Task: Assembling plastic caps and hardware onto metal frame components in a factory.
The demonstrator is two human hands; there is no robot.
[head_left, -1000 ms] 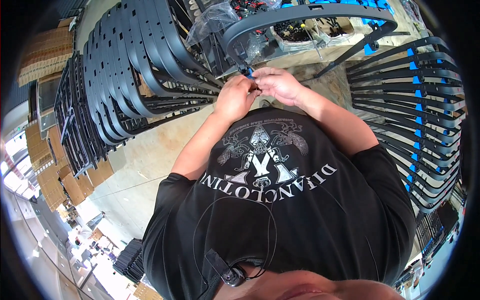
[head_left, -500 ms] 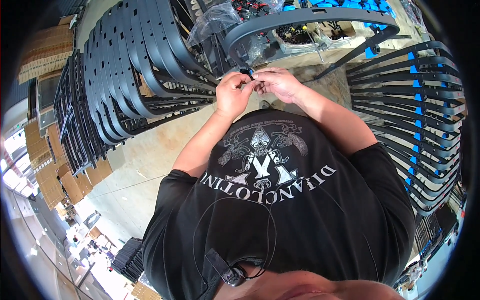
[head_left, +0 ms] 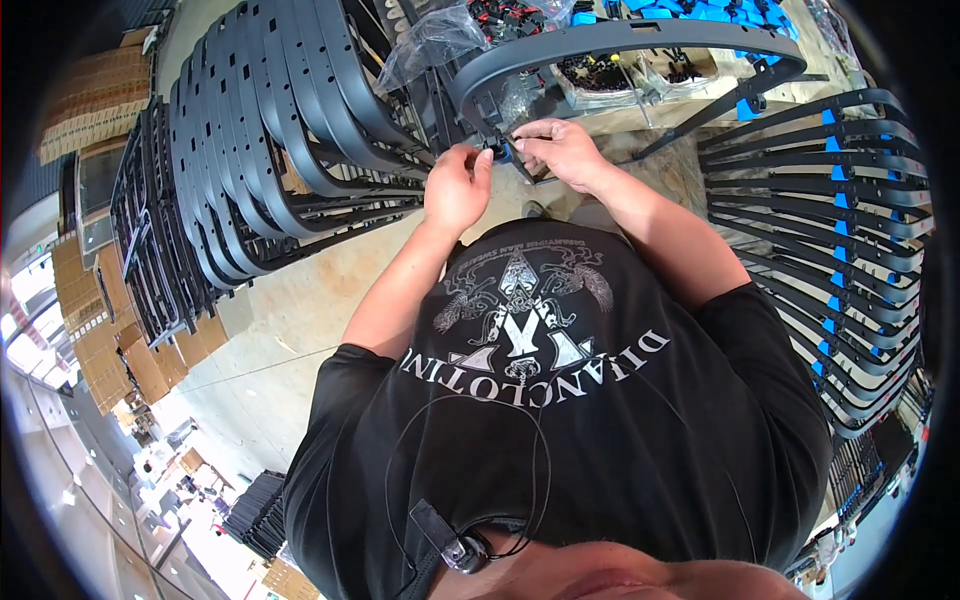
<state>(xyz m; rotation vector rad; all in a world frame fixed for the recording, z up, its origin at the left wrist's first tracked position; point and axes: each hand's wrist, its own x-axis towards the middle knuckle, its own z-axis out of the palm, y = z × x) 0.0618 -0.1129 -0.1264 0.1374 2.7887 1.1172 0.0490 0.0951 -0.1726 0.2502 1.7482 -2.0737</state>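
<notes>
A dark grey curved metal frame (head_left: 600, 42) arches over the bench, one end coming down to my hands. At that end sits a small black part with a bit of blue (head_left: 503, 152). My left hand (head_left: 458, 190) is closed at this end, its thumb beside the blue bit and its fingertips partly hidden. From the right, my right hand (head_left: 565, 158) meets the same end with thumb and fingers pinched together. What lies in that pinch is too small to make out.
Stacked grey curved frames (head_left: 260, 140) stand to the left. More frames with blue pieces (head_left: 815, 220) hang in a row at the right. On the bench are trays of small black parts (head_left: 598, 78), blue pieces (head_left: 715, 12) and a clear plastic bag (head_left: 425, 45). Cardboard (head_left: 95, 110) is stacked far left.
My hands, which were fingertip to fingertip, have come slightly apart. The left has lowered a little; the right is now at the frame's end. The blue bit shows more.
</notes>
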